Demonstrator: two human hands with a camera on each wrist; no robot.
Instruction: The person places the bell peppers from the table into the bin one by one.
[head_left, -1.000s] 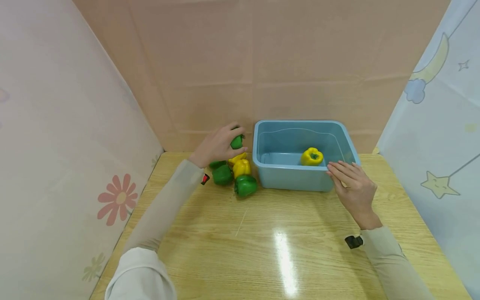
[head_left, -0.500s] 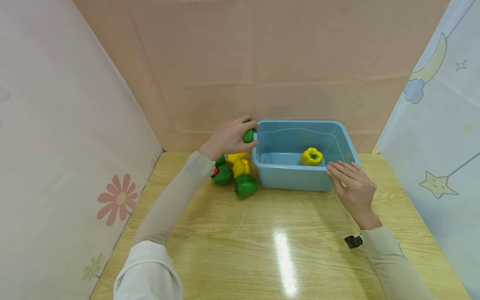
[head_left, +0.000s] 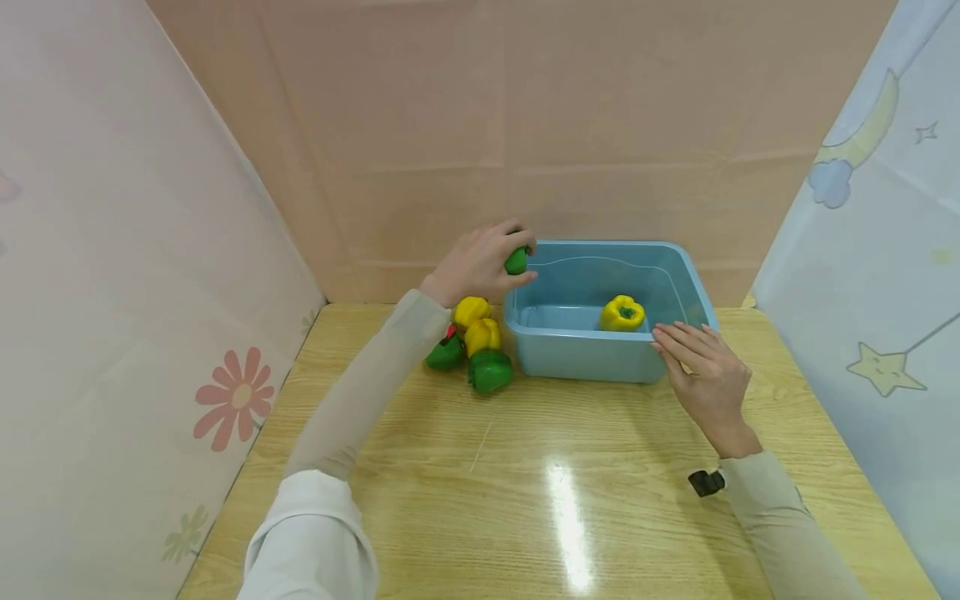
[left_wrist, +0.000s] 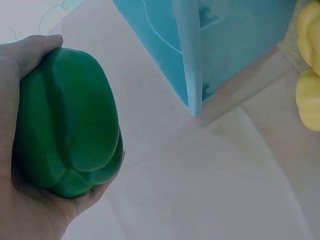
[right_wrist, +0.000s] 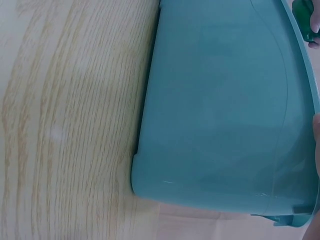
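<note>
My left hand [head_left: 480, 260] grips a green bell pepper [left_wrist: 75, 120], fingers and thumb wrapped round its sides. In the head view it is raised at the left rim of a blue plastic bin [head_left: 585, 357], partly overlapping that rim. A yellow bell pepper [head_left: 622, 313] lies inside the bin, near its front wall. My right hand [head_left: 705, 375] rests on the bin's front right rim, its fingers laid straight over the edge. In the right wrist view, only a little of that hand shows, at the right border.
Left of the bin, two yellow peppers [head_left: 482, 337] and a green pepper [head_left: 491, 371] sit close together on the wooden table [head_left: 495, 500]. Another green pepper [head_left: 444, 353] is partly behind my left wrist. A brown cloth wall [head_left: 600, 125] stands behind the bin.
My left hand has carried the green bell pepper up and to the right, from over the group of peppers to the bin's left rim. My right hand has stayed on the bin.
</note>
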